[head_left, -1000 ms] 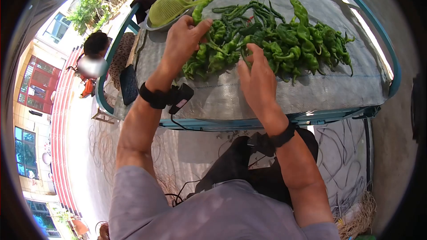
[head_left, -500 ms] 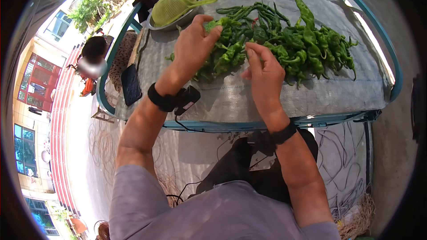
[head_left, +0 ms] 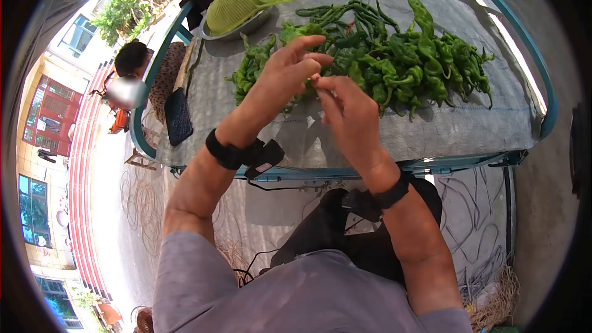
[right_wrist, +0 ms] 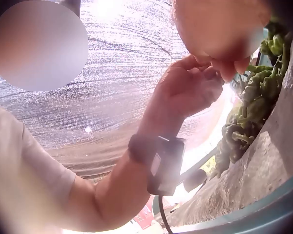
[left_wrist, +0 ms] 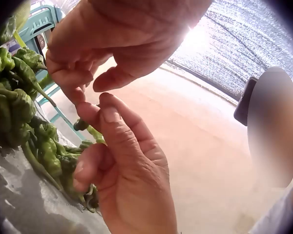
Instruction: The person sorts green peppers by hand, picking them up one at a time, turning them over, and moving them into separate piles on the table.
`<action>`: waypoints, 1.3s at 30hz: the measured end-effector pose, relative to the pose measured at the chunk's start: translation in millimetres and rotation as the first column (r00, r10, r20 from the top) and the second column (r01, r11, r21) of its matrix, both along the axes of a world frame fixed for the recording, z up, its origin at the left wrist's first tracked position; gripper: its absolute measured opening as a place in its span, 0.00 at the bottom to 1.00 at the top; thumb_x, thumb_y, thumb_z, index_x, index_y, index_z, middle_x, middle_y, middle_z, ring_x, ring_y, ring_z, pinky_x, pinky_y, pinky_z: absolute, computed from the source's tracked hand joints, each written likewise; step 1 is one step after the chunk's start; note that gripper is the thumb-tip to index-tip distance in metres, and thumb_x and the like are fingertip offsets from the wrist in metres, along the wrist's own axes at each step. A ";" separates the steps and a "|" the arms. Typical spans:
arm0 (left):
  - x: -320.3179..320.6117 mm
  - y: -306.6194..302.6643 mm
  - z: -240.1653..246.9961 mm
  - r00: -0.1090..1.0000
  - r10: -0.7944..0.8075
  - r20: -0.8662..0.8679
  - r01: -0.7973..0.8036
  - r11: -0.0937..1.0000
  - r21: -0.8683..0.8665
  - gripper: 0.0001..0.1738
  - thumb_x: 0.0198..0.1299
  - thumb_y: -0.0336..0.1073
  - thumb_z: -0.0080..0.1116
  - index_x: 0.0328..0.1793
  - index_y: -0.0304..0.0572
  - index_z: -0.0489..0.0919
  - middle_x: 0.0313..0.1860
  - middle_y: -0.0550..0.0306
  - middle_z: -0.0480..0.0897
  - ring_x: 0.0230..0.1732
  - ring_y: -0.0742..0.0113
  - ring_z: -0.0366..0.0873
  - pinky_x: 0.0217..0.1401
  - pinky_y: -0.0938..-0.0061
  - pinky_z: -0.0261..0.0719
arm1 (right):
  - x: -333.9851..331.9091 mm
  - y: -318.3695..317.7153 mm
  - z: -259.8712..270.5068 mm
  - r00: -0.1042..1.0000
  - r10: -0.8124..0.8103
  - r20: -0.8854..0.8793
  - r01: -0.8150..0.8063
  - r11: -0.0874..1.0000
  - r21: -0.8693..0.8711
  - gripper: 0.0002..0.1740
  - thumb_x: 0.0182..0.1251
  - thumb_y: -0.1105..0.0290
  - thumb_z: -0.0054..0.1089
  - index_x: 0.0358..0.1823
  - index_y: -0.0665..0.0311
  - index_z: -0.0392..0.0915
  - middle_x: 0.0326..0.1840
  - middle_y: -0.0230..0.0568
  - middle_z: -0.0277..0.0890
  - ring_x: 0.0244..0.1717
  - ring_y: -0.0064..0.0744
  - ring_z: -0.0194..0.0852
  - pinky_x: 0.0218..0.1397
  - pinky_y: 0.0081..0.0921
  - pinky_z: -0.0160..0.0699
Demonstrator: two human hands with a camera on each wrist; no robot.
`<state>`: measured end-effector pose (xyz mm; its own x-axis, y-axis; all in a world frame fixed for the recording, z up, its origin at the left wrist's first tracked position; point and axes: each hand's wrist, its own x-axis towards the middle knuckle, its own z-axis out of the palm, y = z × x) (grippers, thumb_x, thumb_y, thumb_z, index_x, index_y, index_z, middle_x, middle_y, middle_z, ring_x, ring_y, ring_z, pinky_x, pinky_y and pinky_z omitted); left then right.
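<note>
Left hand [head_left: 277, 83]: grip apart. Right hand [head_left: 353, 114]: grip together at left hand, contents indiscernible. Green peppers [head_left: 399, 75] piled just beyond.

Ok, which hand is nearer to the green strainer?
Left. In the head view, the left hand is below and right of the green strainer; the right hand is farther down and right.

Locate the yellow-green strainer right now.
Head view, upper left: the yellow-green strainer rests on the grey bowl, beyond the left hand and the green pepper pile's left end.
</note>
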<state>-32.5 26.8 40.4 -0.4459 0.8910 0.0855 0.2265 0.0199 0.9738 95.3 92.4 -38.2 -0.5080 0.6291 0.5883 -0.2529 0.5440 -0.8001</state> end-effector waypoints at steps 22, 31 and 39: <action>-54.6 125.5 -51.8 0.663 -0.198 -0.722 0.077 0.977 -0.198 0.19 0.63 0.34 0.58 0.57 0.27 0.78 0.43 0.36 0.84 0.33 0.50 0.83 0.39 0.59 0.81 | 5.7 10.3 -12.7 0.821 -0.255 0.511 0.127 0.954 0.272 0.05 0.70 0.68 0.53 0.38 0.58 0.79 0.31 0.45 0.84 0.34 0.54 0.85 0.38 0.49 0.80; -65.9 135.0 -47.0 0.636 -0.168 -0.753 0.067 0.984 -0.163 0.18 0.67 0.41 0.62 0.45 0.27 0.78 0.33 0.48 0.81 0.24 0.64 0.81 0.29 0.69 0.77 | 5.7 12.1 -14.3 0.832 -0.236 0.501 0.127 0.962 0.242 0.04 0.71 0.67 0.55 0.41 0.58 0.76 0.33 0.44 0.84 0.35 0.53 0.84 0.39 0.49 0.80; -14.8 57.5 16.2 0.992 -0.087 0.088 0.080 0.993 0.089 0.15 0.72 0.45 0.58 0.47 0.39 0.78 0.38 0.60 0.81 0.33 0.74 0.78 0.26 0.80 0.68 | 3.7 15.3 2.3 0.914 -0.329 0.237 0.366 0.921 -0.131 0.25 0.73 0.62 0.59 0.66 0.59 0.62 0.33 0.33 0.84 0.35 0.47 0.85 0.40 0.44 0.78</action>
